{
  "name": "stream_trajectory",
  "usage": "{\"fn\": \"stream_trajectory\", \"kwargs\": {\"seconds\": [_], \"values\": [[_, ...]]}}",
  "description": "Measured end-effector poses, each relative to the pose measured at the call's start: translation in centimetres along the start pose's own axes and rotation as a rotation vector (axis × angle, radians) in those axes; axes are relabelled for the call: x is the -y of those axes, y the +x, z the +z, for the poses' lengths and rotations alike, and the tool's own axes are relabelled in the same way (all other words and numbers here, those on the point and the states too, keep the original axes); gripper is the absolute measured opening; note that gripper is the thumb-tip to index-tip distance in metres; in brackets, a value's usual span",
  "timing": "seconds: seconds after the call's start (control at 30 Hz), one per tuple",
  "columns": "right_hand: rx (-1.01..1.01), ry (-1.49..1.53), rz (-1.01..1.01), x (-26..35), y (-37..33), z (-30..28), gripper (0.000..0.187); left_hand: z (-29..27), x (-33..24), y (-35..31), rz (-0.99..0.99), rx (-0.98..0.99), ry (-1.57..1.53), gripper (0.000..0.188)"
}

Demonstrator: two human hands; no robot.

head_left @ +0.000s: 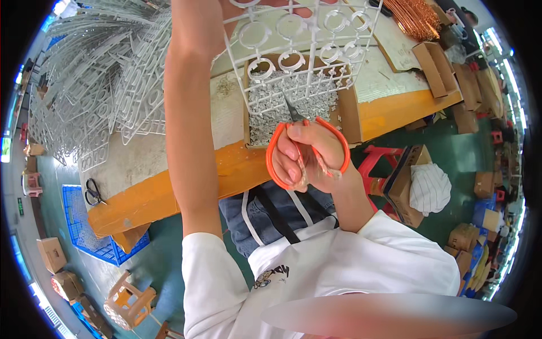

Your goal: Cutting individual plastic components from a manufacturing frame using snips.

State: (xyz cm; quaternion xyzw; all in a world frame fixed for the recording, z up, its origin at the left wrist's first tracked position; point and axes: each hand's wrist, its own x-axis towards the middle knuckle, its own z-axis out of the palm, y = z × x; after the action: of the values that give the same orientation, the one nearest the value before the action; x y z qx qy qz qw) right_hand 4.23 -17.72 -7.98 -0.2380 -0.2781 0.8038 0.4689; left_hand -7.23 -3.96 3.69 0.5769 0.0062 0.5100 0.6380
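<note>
At the top of the head view my left hand (236, 12) is partly cut off, its fingers closed on a white plastic sprue frame (309, 59) with rings and small parts on it. The frame hangs tilted above a shallow cardboard box (350, 116), which holds many small white plastic pieces (264, 125). My right hand (316, 148) grips scissors with orange handles (341, 142), fingers through the loops. Their dark blades (292, 109) point up at the lower edge of the frame; whether they touch it I cannot tell.
A large heap of white sprue frames (96, 79) covers the table's left side. Black scissors (94, 192) lie at its left front edge. Copper-coloured rods (409, 17) and an open cardboard box (436, 69) are at the right. On the floor stand a blue crate (70, 206) and a red stool (371, 161).
</note>
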Motion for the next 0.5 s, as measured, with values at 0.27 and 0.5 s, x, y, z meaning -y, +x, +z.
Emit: {"fn": "stream_trajectory", "kwargs": {"seconds": [0.27,0.5], "values": [[0.009,0.076,0.036,0.6,0.3,0.3,0.032,-0.2,0.5,0.0,0.077,0.099,0.028,0.06],[-0.038,0.002,0.005,0.2,0.4,0.0,0.033,-0.6,0.6,0.2,0.036,0.14,-0.1,0.06]]}}
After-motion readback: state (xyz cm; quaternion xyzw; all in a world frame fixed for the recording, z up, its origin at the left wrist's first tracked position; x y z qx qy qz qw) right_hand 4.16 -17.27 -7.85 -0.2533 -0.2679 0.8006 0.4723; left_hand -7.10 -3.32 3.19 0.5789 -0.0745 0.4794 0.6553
